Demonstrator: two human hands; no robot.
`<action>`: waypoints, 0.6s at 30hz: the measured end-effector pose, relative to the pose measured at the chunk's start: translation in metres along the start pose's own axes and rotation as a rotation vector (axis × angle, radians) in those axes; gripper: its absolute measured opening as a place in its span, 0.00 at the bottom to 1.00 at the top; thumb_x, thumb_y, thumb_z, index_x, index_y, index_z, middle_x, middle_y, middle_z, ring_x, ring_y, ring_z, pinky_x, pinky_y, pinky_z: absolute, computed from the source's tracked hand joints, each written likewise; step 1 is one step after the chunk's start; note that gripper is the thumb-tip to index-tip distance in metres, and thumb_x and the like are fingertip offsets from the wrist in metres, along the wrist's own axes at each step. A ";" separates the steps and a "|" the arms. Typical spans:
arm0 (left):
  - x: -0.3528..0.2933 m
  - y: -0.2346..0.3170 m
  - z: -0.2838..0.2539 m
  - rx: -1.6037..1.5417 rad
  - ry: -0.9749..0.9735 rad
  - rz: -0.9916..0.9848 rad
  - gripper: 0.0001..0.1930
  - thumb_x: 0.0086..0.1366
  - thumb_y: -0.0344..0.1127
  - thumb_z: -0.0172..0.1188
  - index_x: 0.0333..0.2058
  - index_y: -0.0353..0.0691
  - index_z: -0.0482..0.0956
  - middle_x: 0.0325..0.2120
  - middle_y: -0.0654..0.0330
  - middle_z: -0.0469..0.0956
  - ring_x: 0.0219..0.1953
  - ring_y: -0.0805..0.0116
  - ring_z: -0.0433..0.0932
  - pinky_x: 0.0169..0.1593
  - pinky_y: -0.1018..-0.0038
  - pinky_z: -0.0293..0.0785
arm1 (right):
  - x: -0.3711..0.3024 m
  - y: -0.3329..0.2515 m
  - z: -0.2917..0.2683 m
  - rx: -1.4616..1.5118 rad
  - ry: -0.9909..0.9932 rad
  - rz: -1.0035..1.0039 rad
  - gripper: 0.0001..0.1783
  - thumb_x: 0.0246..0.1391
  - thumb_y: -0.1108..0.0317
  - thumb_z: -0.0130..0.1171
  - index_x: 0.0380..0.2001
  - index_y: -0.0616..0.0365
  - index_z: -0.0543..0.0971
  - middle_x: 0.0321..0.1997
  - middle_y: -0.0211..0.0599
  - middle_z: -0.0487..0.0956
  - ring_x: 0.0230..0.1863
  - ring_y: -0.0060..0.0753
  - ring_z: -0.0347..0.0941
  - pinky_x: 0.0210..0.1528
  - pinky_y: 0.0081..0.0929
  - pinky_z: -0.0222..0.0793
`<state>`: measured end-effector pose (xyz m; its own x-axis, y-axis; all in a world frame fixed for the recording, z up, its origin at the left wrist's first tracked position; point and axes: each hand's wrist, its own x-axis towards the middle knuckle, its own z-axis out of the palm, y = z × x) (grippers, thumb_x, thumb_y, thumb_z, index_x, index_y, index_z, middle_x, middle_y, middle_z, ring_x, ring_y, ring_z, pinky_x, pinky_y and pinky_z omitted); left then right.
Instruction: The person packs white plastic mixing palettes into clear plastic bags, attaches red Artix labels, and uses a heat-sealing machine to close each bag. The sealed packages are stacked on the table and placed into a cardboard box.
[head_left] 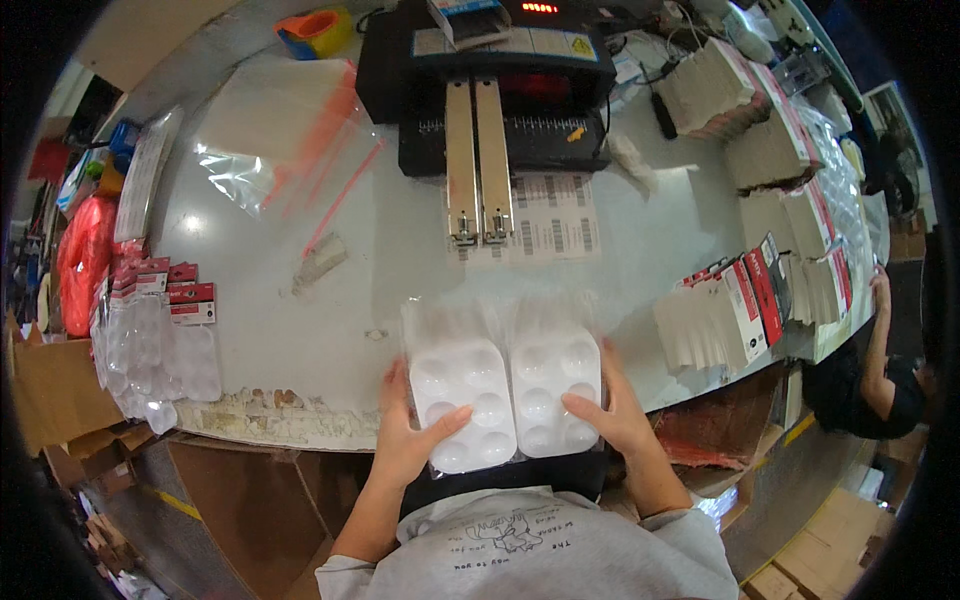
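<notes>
At the table's front edge I hold two white plastic paint palettes with round wells, side by side, each in a clear bag. My left hand [408, 430] grips the left palette [463, 395], thumb on top and fingers along its outer side. The right palette [555, 385] is held the same way by my right hand [617, 410]. The bags' loose upper ends lie toward the far side on the grey table [350, 330]. Straight beyond them stands a black sealing machine [480, 100] with two metal arms, over a sheet of barcode labels [555, 220].
Clear bags with red strips [285, 120] lie at the far left. Bagged palettes with red header cards [160, 330] are piled at the left edge. Stacks of cards [720, 315] line the right side. A co-worker's arm [880, 350] shows at far right. Cardboard boxes [260, 500] stand below the table.
</notes>
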<state>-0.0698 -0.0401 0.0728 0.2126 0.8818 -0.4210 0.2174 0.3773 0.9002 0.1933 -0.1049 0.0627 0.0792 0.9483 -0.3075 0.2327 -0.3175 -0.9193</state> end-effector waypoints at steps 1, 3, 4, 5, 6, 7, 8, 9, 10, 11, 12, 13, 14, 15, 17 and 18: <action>-0.002 0.002 -0.002 -0.106 -0.044 -0.060 0.36 0.52 0.37 0.68 0.56 0.33 0.60 0.45 0.54 0.70 0.49 0.65 0.69 0.54 0.70 0.65 | -0.002 0.001 -0.002 0.025 -0.021 0.054 0.48 0.48 0.61 0.64 0.64 0.68 0.48 0.66 0.56 0.53 0.67 0.46 0.49 0.67 0.35 0.42; -0.005 0.006 -0.008 -0.347 -0.104 -0.116 0.36 0.53 0.38 0.66 0.56 0.32 0.60 0.46 0.53 0.70 0.49 0.65 0.69 0.54 0.69 0.65 | -0.004 -0.005 -0.008 0.179 -0.042 0.057 0.49 0.51 0.60 0.60 0.66 0.68 0.42 0.68 0.58 0.48 0.70 0.47 0.44 0.68 0.35 0.38; -0.006 0.008 -0.009 -0.425 -0.103 -0.127 0.34 0.55 0.38 0.65 0.56 0.32 0.59 0.47 0.53 0.70 0.49 0.65 0.69 0.54 0.69 0.65 | -0.005 -0.009 -0.008 0.185 -0.025 0.084 0.48 0.53 0.61 0.58 0.66 0.68 0.41 0.68 0.58 0.47 0.70 0.46 0.43 0.68 0.34 0.37; -0.007 0.009 -0.009 -0.366 -0.116 -0.182 0.34 0.55 0.38 0.65 0.56 0.32 0.59 0.47 0.53 0.69 0.49 0.65 0.69 0.53 0.69 0.65 | -0.006 -0.012 -0.008 0.192 -0.007 0.065 0.48 0.54 0.62 0.57 0.66 0.69 0.39 0.68 0.58 0.47 0.70 0.45 0.42 0.68 0.34 0.37; -0.009 0.010 -0.006 -0.337 -0.101 -0.200 0.34 0.55 0.37 0.65 0.56 0.32 0.59 0.47 0.53 0.69 0.49 0.65 0.69 0.53 0.70 0.66 | -0.008 -0.014 -0.005 0.200 0.006 0.014 0.47 0.55 0.63 0.55 0.66 0.69 0.37 0.69 0.58 0.46 0.70 0.45 0.42 0.68 0.34 0.37; -0.009 0.011 -0.001 -0.319 -0.112 -0.167 0.34 0.55 0.37 0.64 0.56 0.32 0.59 0.47 0.53 0.69 0.48 0.66 0.69 0.53 0.70 0.66 | -0.009 -0.013 0.000 0.195 -0.015 0.045 0.46 0.56 0.64 0.54 0.65 0.70 0.37 0.69 0.57 0.47 0.70 0.44 0.42 0.68 0.33 0.37; -0.011 0.011 0.006 -0.198 -0.098 -0.162 0.34 0.56 0.36 0.64 0.57 0.32 0.59 0.48 0.53 0.68 0.49 0.65 0.69 0.53 0.70 0.65 | -0.012 -0.010 0.006 0.192 -0.035 0.045 0.45 0.57 0.65 0.52 0.65 0.70 0.36 0.68 0.57 0.47 0.70 0.44 0.43 0.68 0.33 0.37; -0.012 0.011 0.011 -0.093 -0.126 -0.097 0.34 0.56 0.36 0.64 0.57 0.32 0.59 0.49 0.52 0.68 0.50 0.65 0.68 0.54 0.70 0.64 | -0.015 -0.005 0.015 0.162 -0.101 0.020 0.44 0.58 0.66 0.51 0.65 0.71 0.36 0.68 0.56 0.48 0.69 0.43 0.43 0.68 0.32 0.37; -0.014 0.012 0.017 -0.109 -0.098 -0.060 0.35 0.55 0.35 0.64 0.58 0.32 0.57 0.50 0.51 0.66 0.52 0.64 0.66 0.55 0.70 0.62 | -0.020 0.000 0.021 0.136 -0.070 -0.058 0.43 0.58 0.66 0.48 0.64 0.73 0.35 0.67 0.55 0.49 0.68 0.41 0.45 0.68 0.32 0.38; -0.015 0.012 0.019 -0.159 -0.096 -0.096 0.35 0.56 0.35 0.64 0.58 0.32 0.56 0.50 0.50 0.66 0.52 0.63 0.65 0.55 0.69 0.62 | -0.023 0.005 0.025 0.213 -0.018 -0.002 0.43 0.59 0.66 0.48 0.64 0.73 0.36 0.67 0.56 0.49 0.68 0.43 0.46 0.68 0.33 0.38; -0.016 0.012 0.020 -0.206 -0.115 -0.118 0.36 0.56 0.36 0.63 0.59 0.32 0.56 0.50 0.50 0.65 0.53 0.63 0.65 0.56 0.69 0.61 | -0.026 0.008 0.030 0.241 -0.019 0.014 0.42 0.59 0.66 0.48 0.64 0.73 0.37 0.67 0.57 0.50 0.68 0.44 0.46 0.68 0.33 0.39; -0.016 0.013 0.019 -0.267 -0.132 -0.081 0.36 0.56 0.36 0.63 0.59 0.32 0.55 0.50 0.49 0.65 0.54 0.63 0.64 0.56 0.68 0.60 | -0.029 0.006 0.030 0.274 0.004 -0.006 0.42 0.59 0.67 0.48 0.64 0.74 0.37 0.67 0.58 0.50 0.68 0.46 0.47 0.68 0.34 0.39; -0.015 0.015 0.016 -0.219 -0.116 -0.101 0.35 0.56 0.36 0.63 0.59 0.32 0.56 0.50 0.50 0.66 0.54 0.63 0.64 0.56 0.69 0.60 | -0.031 0.001 0.027 0.103 0.041 -0.035 0.40 0.59 0.66 0.48 0.64 0.74 0.40 0.67 0.59 0.51 0.68 0.47 0.48 0.68 0.36 0.40; -0.014 0.016 0.010 -0.187 -0.099 -0.056 0.34 0.57 0.36 0.62 0.58 0.32 0.56 0.49 0.51 0.66 0.54 0.63 0.65 0.57 0.69 0.60 | -0.030 -0.009 0.018 -0.063 0.108 -0.103 0.38 0.59 0.66 0.48 0.64 0.74 0.43 0.67 0.59 0.52 0.68 0.48 0.49 0.68 0.37 0.40; -0.007 0.020 -0.001 -0.069 0.043 0.082 0.30 0.58 0.37 0.61 0.56 0.33 0.60 0.47 0.54 0.67 0.52 0.65 0.66 0.55 0.70 0.61 | -0.024 -0.038 -0.006 -0.398 0.389 -0.215 0.35 0.59 0.64 0.48 0.63 0.73 0.50 0.66 0.59 0.55 0.67 0.49 0.51 0.67 0.40 0.42; -0.004 0.021 -0.007 0.014 0.171 0.166 0.27 0.58 0.37 0.60 0.54 0.34 0.62 0.46 0.55 0.68 0.51 0.66 0.66 0.53 0.71 0.62 | -0.020 -0.057 -0.028 -0.572 0.577 -0.321 0.33 0.59 0.62 0.48 0.62 0.73 0.54 0.66 0.57 0.57 0.67 0.50 0.53 0.66 0.42 0.44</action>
<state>-0.0727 -0.0334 0.0944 0.0823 0.9670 -0.2411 0.2058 0.2202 0.9535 0.2053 -0.1056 0.1277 0.3685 0.8925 0.2601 0.7664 -0.1334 -0.6283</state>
